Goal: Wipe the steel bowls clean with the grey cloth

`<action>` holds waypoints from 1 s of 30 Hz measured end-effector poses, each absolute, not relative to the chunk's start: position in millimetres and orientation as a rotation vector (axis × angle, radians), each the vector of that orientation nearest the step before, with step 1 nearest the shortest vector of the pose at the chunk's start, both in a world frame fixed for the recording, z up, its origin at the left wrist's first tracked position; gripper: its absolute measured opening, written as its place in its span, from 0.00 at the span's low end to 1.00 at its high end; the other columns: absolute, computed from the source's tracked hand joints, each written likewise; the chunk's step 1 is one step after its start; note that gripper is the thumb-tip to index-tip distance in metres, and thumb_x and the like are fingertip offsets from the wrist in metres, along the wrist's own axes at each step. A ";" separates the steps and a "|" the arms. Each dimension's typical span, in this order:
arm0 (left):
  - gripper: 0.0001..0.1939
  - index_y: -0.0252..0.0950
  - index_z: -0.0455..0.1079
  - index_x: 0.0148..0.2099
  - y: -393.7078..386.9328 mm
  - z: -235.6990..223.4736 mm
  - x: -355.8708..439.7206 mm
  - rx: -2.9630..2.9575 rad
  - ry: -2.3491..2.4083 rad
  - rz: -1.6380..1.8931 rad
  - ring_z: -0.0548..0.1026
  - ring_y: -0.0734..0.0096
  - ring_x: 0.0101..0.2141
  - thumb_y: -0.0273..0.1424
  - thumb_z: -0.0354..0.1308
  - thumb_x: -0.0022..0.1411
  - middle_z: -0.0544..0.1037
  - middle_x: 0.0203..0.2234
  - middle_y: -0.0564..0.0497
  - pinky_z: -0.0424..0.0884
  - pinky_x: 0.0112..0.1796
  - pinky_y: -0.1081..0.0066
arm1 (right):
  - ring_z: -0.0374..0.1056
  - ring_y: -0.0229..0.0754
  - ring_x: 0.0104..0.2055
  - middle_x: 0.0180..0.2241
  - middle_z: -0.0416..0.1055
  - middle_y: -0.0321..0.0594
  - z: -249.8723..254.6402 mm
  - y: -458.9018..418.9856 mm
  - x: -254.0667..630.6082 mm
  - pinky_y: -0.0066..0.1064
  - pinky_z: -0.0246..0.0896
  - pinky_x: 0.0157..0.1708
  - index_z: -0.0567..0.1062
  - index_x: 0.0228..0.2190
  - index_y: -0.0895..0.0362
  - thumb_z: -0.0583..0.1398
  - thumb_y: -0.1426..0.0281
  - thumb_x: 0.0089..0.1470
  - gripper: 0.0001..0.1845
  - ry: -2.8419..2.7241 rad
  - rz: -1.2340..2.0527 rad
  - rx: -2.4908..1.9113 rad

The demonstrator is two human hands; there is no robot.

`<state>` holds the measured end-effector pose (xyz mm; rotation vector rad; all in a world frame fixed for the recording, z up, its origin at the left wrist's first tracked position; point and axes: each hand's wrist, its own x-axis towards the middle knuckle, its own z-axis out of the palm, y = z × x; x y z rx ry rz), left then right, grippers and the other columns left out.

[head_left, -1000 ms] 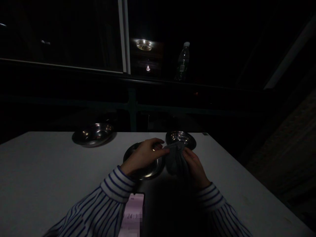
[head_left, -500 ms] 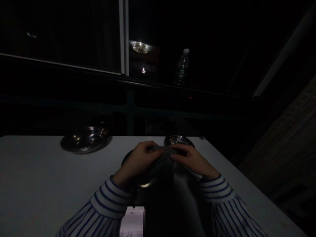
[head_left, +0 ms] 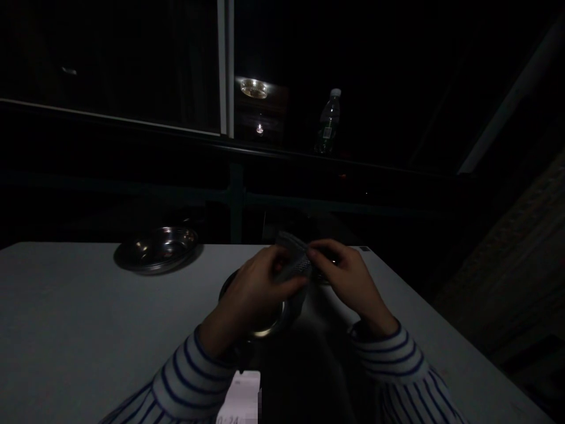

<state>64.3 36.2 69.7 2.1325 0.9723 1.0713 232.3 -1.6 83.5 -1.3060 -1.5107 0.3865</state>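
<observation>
The scene is very dark. My left hand and my right hand are both closed on a small grey cloth, pinching it between them above the white table. Under my left hand lies a round metal plate, mostly hidden. A second metal dish sits behind the cloth and my right hand, almost wholly covered. Both sleeves are white with blue stripes.
A metal bowl stands on the table at the back left. A lit phone screen shows at the bottom edge. Beyond the table runs a dark ledge with a plastic water bottle. The table's right edge falls off into darkness.
Both hands have lifted the cloth and bunched it smaller between the fingers; a second ago it hung lower, by my right hand. The right dish is now hidden behind them.
</observation>
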 end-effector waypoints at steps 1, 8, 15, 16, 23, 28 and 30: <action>0.21 0.39 0.68 0.47 35.4 69.4 65.1 2.147 0.920 1.046 0.74 0.62 0.41 0.40 0.60 0.50 0.76 0.40 0.48 0.69 0.40 0.66 | 0.71 0.42 0.36 0.34 0.76 0.38 83.9 -3.3 230.0 0.32 0.63 0.36 0.76 0.36 0.55 0.59 0.64 0.52 0.11 -1.531 0.400 -1.272; 0.14 0.39 0.72 0.45 39.6 68.9 60.1 2.036 0.810 1.026 0.76 0.66 0.39 0.35 0.54 0.58 0.79 0.39 0.51 0.69 0.40 0.70 | 0.69 0.44 0.44 0.41 0.75 0.38 85.3 -8.1 229.6 0.36 0.63 0.44 0.75 0.42 0.51 0.60 0.68 0.51 0.15 -1.710 0.443 -1.216; 0.14 0.35 0.74 0.41 40.0 88.9 48.2 1.864 0.985 1.168 0.76 0.66 0.35 0.36 0.54 0.57 0.80 0.35 0.51 0.70 0.34 0.71 | 0.70 0.43 0.36 0.33 0.75 0.38 92.5 -11.4 249.3 0.34 0.64 0.35 0.77 0.38 0.54 0.58 0.68 0.51 0.12 -1.646 0.416 -1.359; 0.14 0.34 0.74 0.41 41.7 90.6 45.8 1.835 1.015 1.179 0.76 0.66 0.35 0.36 0.54 0.56 0.80 0.35 0.50 0.70 0.34 0.71 | 0.70 0.43 0.35 0.32 0.74 0.38 94.0 -13.0 252.0 0.33 0.64 0.34 0.77 0.37 0.55 0.58 0.68 0.51 0.12 -1.638 0.428 -1.372; 0.18 0.33 0.71 0.44 58.0 85.4 33.6 1.917 1.222 1.257 0.75 0.63 0.38 0.39 0.53 0.56 0.78 0.38 0.47 0.69 0.40 0.66 | 0.67 0.38 0.30 0.28 0.72 0.34 100.0 -20.6 265.0 0.27 0.60 0.28 0.75 0.33 0.54 0.58 0.69 0.49 0.08 -1.551 0.451 -1.313; 0.28 0.35 0.60 0.57 54.6 79.8 35.1 2.110 1.217 1.168 0.73 0.60 0.44 0.40 0.55 0.55 0.74 0.46 0.45 0.69 0.43 0.63 | 0.64 0.35 0.25 0.23 0.69 0.31 102.8 -21.3 259.4 0.24 0.57 0.23 0.73 0.30 0.55 0.58 0.70 0.48 0.05 -1.495 0.497 -1.250; 0.33 0.37 0.56 0.60 49.1 80.1 36.2 2.157 1.126 1.100 0.72 0.60 0.46 0.41 0.57 0.53 0.72 0.49 0.45 0.69 0.43 0.63 | 0.64 0.35 0.25 0.23 0.69 0.31 104.0 -22.6 256.4 0.24 0.56 0.22 0.73 0.30 0.54 0.59 0.69 0.48 0.05 -1.496 0.514 -1.236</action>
